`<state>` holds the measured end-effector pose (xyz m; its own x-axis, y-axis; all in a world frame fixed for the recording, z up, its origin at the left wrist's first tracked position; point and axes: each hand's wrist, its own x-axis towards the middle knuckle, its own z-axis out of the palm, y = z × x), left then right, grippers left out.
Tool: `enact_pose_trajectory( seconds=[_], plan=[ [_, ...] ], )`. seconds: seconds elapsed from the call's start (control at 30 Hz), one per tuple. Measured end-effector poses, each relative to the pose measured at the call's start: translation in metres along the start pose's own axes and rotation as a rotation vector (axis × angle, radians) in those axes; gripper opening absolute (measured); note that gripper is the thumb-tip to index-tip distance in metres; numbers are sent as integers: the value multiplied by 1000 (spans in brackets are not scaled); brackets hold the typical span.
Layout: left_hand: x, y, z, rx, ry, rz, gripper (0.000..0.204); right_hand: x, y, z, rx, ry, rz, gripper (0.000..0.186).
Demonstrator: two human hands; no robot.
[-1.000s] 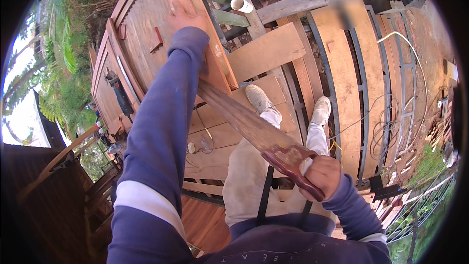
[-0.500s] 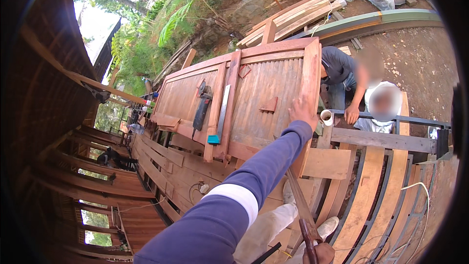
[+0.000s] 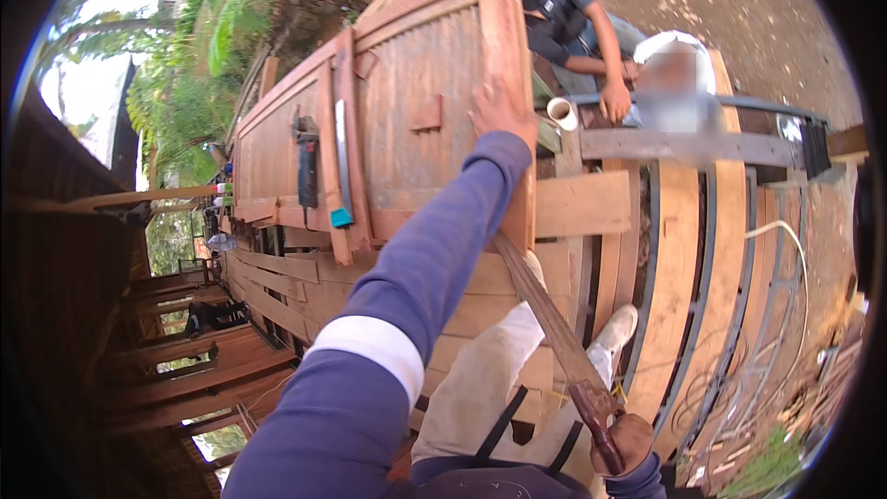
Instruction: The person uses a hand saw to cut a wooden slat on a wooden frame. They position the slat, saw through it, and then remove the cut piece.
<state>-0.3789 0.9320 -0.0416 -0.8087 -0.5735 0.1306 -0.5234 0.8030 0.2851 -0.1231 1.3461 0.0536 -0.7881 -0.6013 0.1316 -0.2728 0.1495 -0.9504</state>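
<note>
My left hand (image 3: 504, 113) lies on the right end of a wooden door panel (image 3: 443, 65), fingers stretched out flat on its frame. At the lower right, my right hand (image 3: 630, 444) is closed round the brown handle of a hand saw (image 3: 552, 322). The saw's blade runs up to the door's near right corner; I cannot tell if its teeth touch the wood. On the door lie an angle grinder (image 3: 306, 164), a try square (image 3: 343, 166) with a teal stock, loose wooden strips (image 3: 351, 148) and a small reddish wood piece (image 3: 428, 116).
A white cup (image 3: 562, 113) stands right of the door. Beyond it a person (image 3: 577, 32) crouches, beside another in a white head covering (image 3: 679, 46). Planks (image 3: 679, 268) with gaps between dark metal bars lie on the right. A pale cable (image 3: 799, 286) curves there.
My view has shifted, so the door sits further left and higher. The right hand and more of the saw have come into view. My left hand stays on the door's frame.
</note>
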Motion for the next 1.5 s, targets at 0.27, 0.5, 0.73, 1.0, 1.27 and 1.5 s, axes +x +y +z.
enact_pose_trajectory(
  seconds=[0.27, 0.5, 0.73, 1.0, 1.27, 1.5],
  plan=[
    [2, 13, 1, 73, -69, -35, 83, 43, 13, 15, 91, -74, 29, 21],
    [5, 9, 0, 92, -61, -15, 86, 49, -11, -3, 43, -116, 62, 22],
    [5, -1, 1, 78, -46, 13, 86, 20, 4, -9, 81, -103, 76, 22],
    [9, 6, 4, 73, -34, 32, 85, 70, 16, 26, 135, -22, 15, 21],
    [6, 12, 0, 68, -83, -1, 85, 67, 4, 15, 119, -90, 60, 24],
    [2, 0, -1, 76, -93, 4, 84, 10, -2, -14, 62, -130, 112, 23]
  ],
)
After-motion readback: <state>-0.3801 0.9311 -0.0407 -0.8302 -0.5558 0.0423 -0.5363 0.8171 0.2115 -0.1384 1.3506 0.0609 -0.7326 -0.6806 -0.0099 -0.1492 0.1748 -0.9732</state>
